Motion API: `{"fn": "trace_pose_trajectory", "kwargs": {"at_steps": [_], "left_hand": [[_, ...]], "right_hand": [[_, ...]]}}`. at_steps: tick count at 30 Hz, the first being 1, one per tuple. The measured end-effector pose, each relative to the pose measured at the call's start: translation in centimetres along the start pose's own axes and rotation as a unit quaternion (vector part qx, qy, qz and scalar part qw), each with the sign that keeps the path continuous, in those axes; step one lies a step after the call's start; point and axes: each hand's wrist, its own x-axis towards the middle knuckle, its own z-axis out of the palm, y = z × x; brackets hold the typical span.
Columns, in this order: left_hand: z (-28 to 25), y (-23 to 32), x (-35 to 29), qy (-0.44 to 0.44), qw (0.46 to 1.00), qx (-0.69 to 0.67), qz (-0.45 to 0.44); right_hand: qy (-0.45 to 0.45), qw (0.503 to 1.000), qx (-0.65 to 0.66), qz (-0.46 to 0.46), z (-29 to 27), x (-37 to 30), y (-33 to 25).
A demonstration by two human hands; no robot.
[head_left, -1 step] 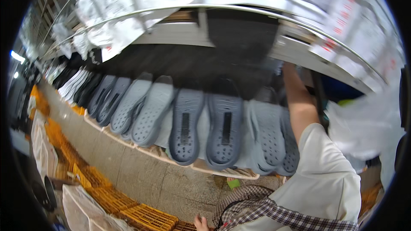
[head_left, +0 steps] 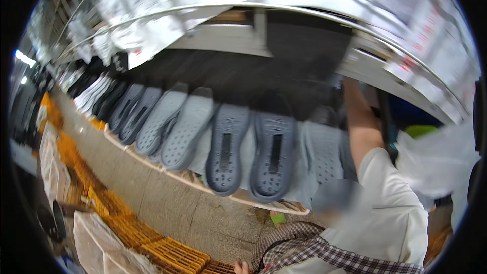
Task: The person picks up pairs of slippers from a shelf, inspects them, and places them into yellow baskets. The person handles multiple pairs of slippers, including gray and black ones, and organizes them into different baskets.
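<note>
My right arm (head_left: 362, 116), in a white short sleeve, stretches forward under the shelf at the right. Its hand disappears into shadow and blur, so its fingers and anything in them are hidden. My left hand (head_left: 241, 267) barely shows at the lower edge; its visible fingertips are slightly apart and nothing shows in them. A row of grey shoe soles stands beside the right arm: two dark grey soles (head_left: 274, 157) with black strips, and a lighter sole (head_left: 323, 155) with holes. Over that lighter sole's front end lies a blurred blue-grey rounded shape (head_left: 336, 196) that I cannot make out.
Paler perforated soles (head_left: 187, 132) and black and white pieces continue leftward. Pinkish bin rims (head_left: 180, 176) run below them. A metal rail (head_left: 299, 6) with white bags (head_left: 147, 20) crosses above. Yellow crates (head_left: 177, 256) line the lower left, and a white bag (head_left: 431, 162) hangs right.
The view has shifted slightly, so the soles and shelf appear farther right. The blurred blue-grey shape now covers the near end of the rightmost soles. My right arm stays stretched under the shelf.
</note>
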Motion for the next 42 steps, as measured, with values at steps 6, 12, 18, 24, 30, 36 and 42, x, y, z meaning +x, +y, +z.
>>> {"fn": "trace_pose_trajectory", "kwargs": {"at_steps": [6, 12, 18, 24, 30, 36, 42], "left_hand": [[1.6, -8.8, -2.5, -0.020, 0.975, 0.080, -0.204], [2.6, -11.5, -4.7, -0.066, 0.967, 0.069, -0.237], [1.9, -18.7, -5.5, -0.137, 0.974, 0.072, -0.164], [-6.6, -16.7, -3.1, -0.221, 0.915, 0.327, -0.084], [-18.0, -1.4, 0.7, 0.023, 0.951, 0.259, 0.169], [-18.5, 11.8, -2.5, -0.107, 0.895, -0.221, 0.373], [-19.7, 14.0, -4.5, -0.087, 0.757, -0.601, 0.240]], "right_hand": [[-0.046, 0.986, 0.027, 0.157, 2.3, 2.5, 0.9], [-0.056, 0.966, 0.055, 0.245, 1.8, 4.7, 1.8], [-0.214, 0.909, 0.220, 0.281, -2.8, 6.8, -1.7], [-0.228, 0.865, 0.332, 0.299, -7.9, -4.5, -9.4], [-0.404, 0.759, 0.254, 0.443, -22.8, -30.5, -18.7], [-0.550, 0.649, 0.133, 0.508, -34.3, -51.5, -21.7], [-0.850, 0.507, -0.048, -0.134, -38.7, -61.9, -20.4]]}}
